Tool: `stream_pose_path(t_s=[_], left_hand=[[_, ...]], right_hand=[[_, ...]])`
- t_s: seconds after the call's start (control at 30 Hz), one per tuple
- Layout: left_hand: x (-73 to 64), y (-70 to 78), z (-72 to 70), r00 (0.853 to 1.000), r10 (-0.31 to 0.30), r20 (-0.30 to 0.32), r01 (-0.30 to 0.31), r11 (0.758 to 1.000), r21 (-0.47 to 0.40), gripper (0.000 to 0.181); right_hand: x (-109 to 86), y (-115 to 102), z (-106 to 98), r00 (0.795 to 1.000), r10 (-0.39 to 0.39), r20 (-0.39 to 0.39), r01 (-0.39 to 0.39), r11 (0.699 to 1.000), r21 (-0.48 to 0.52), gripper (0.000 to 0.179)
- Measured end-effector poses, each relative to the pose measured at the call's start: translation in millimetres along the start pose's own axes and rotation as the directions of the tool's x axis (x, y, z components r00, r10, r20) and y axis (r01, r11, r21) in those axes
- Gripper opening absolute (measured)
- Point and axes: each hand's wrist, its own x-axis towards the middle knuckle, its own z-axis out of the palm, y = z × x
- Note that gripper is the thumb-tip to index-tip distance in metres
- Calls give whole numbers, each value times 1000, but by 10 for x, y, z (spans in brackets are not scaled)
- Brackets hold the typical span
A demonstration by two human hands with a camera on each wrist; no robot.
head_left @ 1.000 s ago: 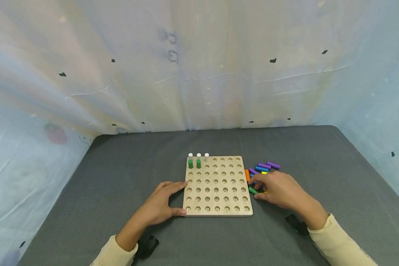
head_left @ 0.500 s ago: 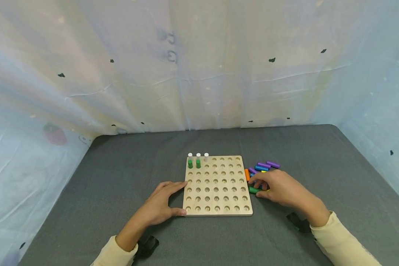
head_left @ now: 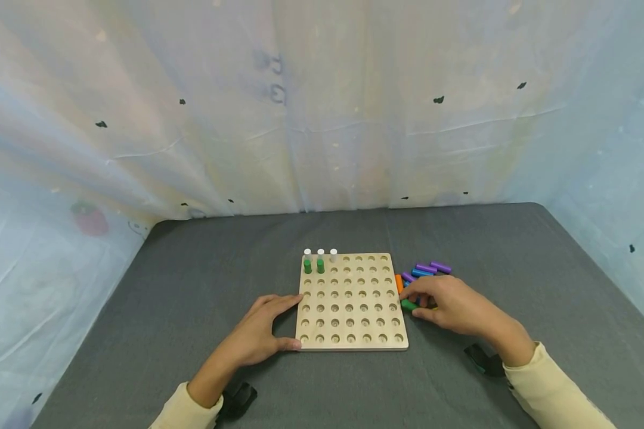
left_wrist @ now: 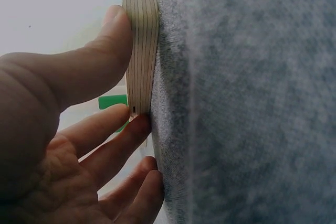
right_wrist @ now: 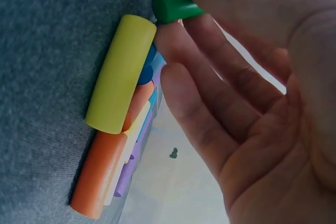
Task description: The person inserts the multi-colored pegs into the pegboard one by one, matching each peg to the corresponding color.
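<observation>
Green peg (head_left: 408,305) aslant, end toward board (head_left: 355,301)

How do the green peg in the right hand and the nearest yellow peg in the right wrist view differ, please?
The green peg is pinched by the right hand; the yellow peg lies on the grey cloth. That hand partly covers the green peg, while the yellow peg shows end to end. Both are plain-coloured cylinders.
</observation>
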Motion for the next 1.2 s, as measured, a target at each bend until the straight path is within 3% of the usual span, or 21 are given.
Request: stream_pose_path(t_s=[0.73, 1.2], left_hand=[[1, -2, 10, 1000, 13, -17, -12, 1000, 4, 86], [7, -16, 23, 1000, 6, -8, -6, 1000, 1, 86]], right_hand=[[18, 11, -10, 999, 12, -39, -11, 1000, 13, 20], [138, -46, 8, 986, -18, -169, 18, 1000, -3, 21]])
